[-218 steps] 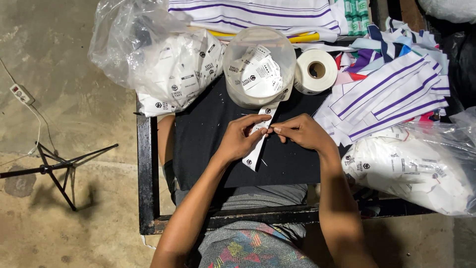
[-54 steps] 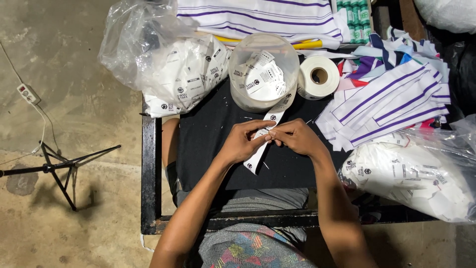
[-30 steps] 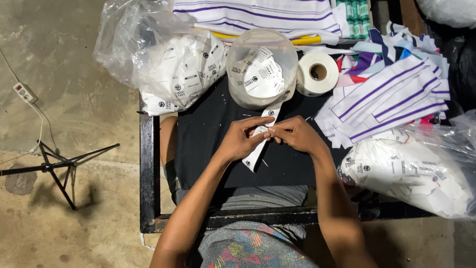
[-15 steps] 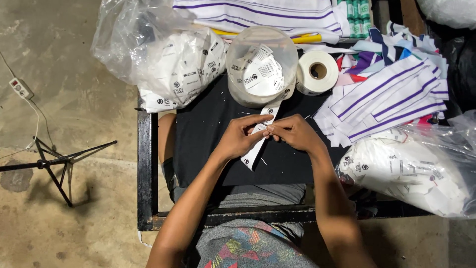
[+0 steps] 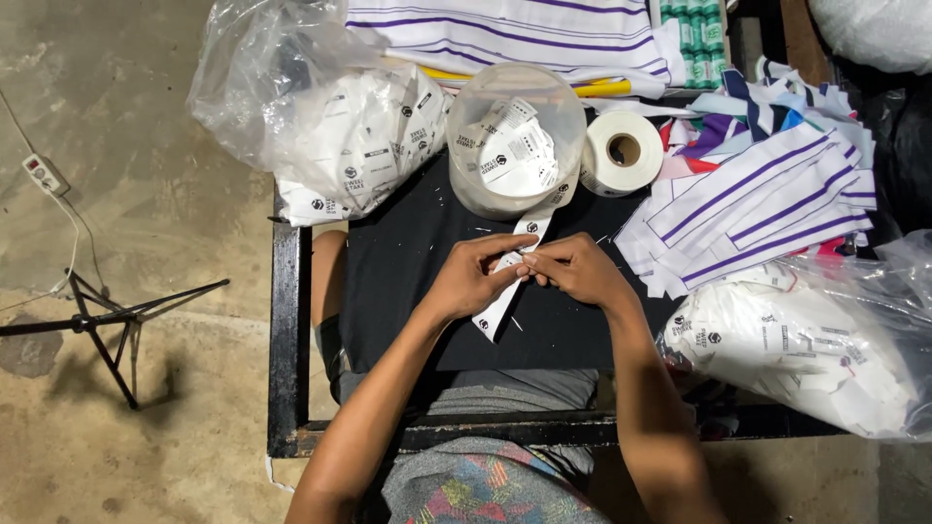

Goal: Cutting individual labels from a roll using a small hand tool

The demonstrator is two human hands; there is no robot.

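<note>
On the concrete floor at far left stand a black tripod (image 5: 107,325) and a power strip (image 5: 45,175). Beside them, a clear plastic bag of white labels (image 5: 330,146) leans on the black table (image 5: 286,330). At centre, the left hand (image 5: 473,279) pinches a strip of white labels (image 5: 505,291) between thumb and fingers, the strip trailing below it; the right hand (image 5: 575,272) closes its fingertips on the same strip, touching the left. Behind sit a clear tub of labels (image 5: 515,141), a white tape roll (image 5: 624,151), striped fabric pieces (image 5: 767,209) and another label bag (image 5: 815,349).
</note>
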